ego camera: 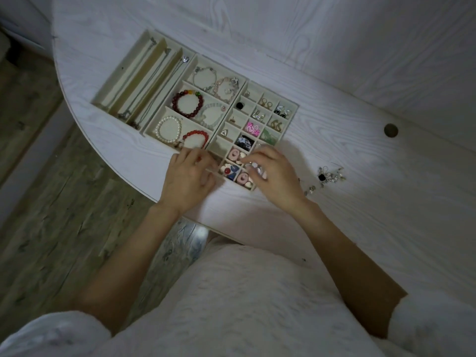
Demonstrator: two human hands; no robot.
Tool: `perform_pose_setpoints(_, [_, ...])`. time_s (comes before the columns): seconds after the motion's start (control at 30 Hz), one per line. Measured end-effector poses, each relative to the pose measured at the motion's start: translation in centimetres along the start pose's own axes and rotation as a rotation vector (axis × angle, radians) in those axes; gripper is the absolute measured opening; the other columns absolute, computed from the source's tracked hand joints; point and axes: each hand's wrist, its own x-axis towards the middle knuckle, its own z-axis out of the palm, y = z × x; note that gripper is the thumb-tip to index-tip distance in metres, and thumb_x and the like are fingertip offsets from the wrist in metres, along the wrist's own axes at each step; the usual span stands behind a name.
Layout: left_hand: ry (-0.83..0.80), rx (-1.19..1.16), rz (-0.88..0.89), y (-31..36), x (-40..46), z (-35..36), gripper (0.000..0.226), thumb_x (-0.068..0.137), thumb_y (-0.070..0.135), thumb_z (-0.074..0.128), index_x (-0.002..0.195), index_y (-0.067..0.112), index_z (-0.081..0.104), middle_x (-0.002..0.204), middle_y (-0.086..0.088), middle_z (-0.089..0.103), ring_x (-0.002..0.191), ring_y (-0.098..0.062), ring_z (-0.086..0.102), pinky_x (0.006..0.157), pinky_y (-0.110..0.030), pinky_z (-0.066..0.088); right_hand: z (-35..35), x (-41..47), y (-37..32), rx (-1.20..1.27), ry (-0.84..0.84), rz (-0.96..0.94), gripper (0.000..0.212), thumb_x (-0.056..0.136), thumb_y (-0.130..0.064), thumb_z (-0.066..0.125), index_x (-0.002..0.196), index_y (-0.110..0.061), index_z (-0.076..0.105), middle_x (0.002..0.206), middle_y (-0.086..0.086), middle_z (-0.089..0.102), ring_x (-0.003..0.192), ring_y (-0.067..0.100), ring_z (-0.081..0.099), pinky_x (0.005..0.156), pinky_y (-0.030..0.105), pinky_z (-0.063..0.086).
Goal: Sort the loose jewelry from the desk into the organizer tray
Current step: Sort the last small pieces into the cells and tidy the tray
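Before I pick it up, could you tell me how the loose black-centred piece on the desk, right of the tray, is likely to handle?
The black-centred piece looks light. Its thin sprigs would probably bend or snag. It seems unlikely to roll, lying spread flat on the desk.

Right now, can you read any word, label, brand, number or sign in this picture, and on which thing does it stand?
No text can be read.
Organizer tray: plain dividers, no label or number.
Desk: only wood grain and a round hole, no writing.
Loose jewelry beside the right hand: too small and dim to show any mark.
Left hand: nothing written near it.
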Motion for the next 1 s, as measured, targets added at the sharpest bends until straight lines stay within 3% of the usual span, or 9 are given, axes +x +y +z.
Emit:
perform_pose_setpoints(0.1, [-0.038,-0.055,0.014,3.1,-0.3,0.9,0.036,0.076,0.039,0.048,0.096,0.016,0.067,0.098,-0.005,0.065,0.091,-0.029,0.053,0.073,-0.033,0.033,-3.7,-3.4,4.0,0.034,0.176,0.240,0.018,0.090,-0.009,0.058,0.103,-0.013,0.070,0.100,-0.002,0.065,0.090,0.012,0.055,0.077,0.020,0.039])
perform_pose_setpoints(0.23, [-0.058,-0.076,0.038,7.3,-0.2,2.0,0.046,0.083,0.053,0.046,0.101,0.018,0.072,0.094,-0.003,0.069,0.087,-0.029,0.058,0.074,-0.033,0.041,-7.3,-6.0,11.4,-0.255,0.260,0.531,0.017,0.089,-0.013,0.058,0.102,-0.010,0.069,0.099,0.010,0.069,0.090,0.026,0.062,0.078,0.031,0.046])
perform_pose_setpoints(0.3, [-0.057,-0.058,0.040,8.3,-0.2,2.5,0.038,0.083,0.048,0.054,0.100,0.019,0.072,0.094,-0.002,0.069,0.084,-0.028,0.058,0.070,-0.034,0.043,-7.9,-5.8,13.3,-0.320,0.235,0.573,0.019,0.089,-0.016,0.058,0.104,-0.010,0.068,0.100,0.012,0.069,0.091,0.028,0.062,0.079,0.032,0.046])
perform_pose_setpoints(0.37, [-0.044,-0.017,0.036,8.7,-0.3,3.3,0.027,0.077,0.028,0.068,0.101,0.016,0.072,0.094,-0.005,0.068,0.083,-0.032,0.058,0.069,-0.035,0.043,-8.0,-5.4,13.9,-0.306,0.181,0.577,0.019,0.088,-0.018,0.061,0.105,-0.012,0.068,0.100,0.010,0.069,0.092,0.026,0.063,0.077,0.030,0.046])
perform_pose_setpoints(0.43, [-0.043,0.035,0.008,8.7,-0.3,3.7,0.035,0.069,0.011,0.076,0.104,0.015,0.072,0.093,-0.007,0.068,0.081,-0.033,0.057,0.068,-0.036,0.044,-7.7,-4.9,13.9,-0.306,0.132,0.568,0.014,0.089,-0.017,0.061,0.100,-0.013,0.069,0.099,0.007,0.069,0.092,0.025,0.063,0.074,0.030,0.046])
perform_pose_setpoints(0.57, [-0.027,0.075,-0.046,8.4,-0.6,3.7,0.032,0.070,0.008,0.076,0.102,0.015,0.073,0.090,-0.008,0.069,0.080,-0.034,0.057,0.065,-0.036,0.044,-7.9,-4.7,13.8,-0.302,0.054,0.555,0.010,0.090,-0.020,0.062,0.094,-0.015,0.070,0.095,0.005,0.070,0.086,0.024,0.064,0.071,0.029,0.049])
perform_pose_setpoints(0.7, [-0.024,0.101,-0.036,8.5,-0.8,3.8,0.024,0.072,0.009,0.076,0.094,0.016,0.074,0.084,-0.007,0.069,0.075,-0.033,0.055,0.062,-0.034,0.041,-9.1,-5.8,13.2,-0.053,0.116,0.522,0.009,0.086,-0.022,0.067,0.090,-0.016,0.072,0.090,0.001,0.072,0.084,0.017,0.065,0.076,0.035,0.054])
perform_pose_setpoints(0.9, [0.022,0.084,-0.030,8.8,-0.9,3.9,0.027,0.068,0.006,0.079,0.093,0.015,0.074,0.081,-0.007,0.068,0.073,-0.032,0.055,0.061,-0.033,0.041,-11.1,-7.2,9.6,0.366,0.258,0.450,0.005,0.087,-0.016,0.064,0.082,-0.018,0.063,0.086,-0.005,0.068,0.084,0.006,0.063,0.080,0.018,0.047])
perform_pose_setpoints(1.0, [0.019,0.077,-0.012,8.5,-0.9,4.2,0.028,0.069,0.007,0.079,0.096,0.015,0.074,0.081,-0.007,0.068,0.073,-0.031,0.055,0.062,-0.033,0.043,-11.3,-6.9,7.6,0.642,0.286,0.467,0.008,0.087,-0.009,0.059,0.083,-0.015,0.060,0.084,0.003,0.069,0.082,0.011,0.067,0.076,0.020,0.050])
